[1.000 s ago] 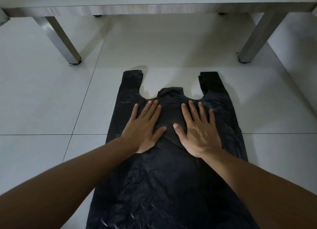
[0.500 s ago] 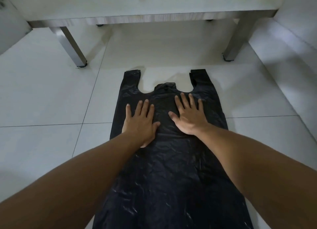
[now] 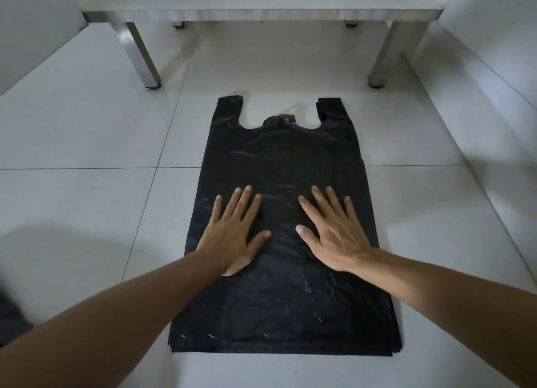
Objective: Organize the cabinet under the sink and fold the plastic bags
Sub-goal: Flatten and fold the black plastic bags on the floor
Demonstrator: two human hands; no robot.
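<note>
White floor tiles (image 3: 87, 201) carry a black plastic bag (image 3: 284, 160) spread flat, its 2 handles pointing away toward a metal-legged bench (image 3: 261, 12). The left hand (image 3: 232, 236) and right hand (image 3: 334, 236) press its middle, fingers straight, gripping nothing. Items on the benchtop are cut off; no writing shows.

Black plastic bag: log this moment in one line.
black plastic bag flat on tile floor | left hand, right hand pressing | unfolded
</note>
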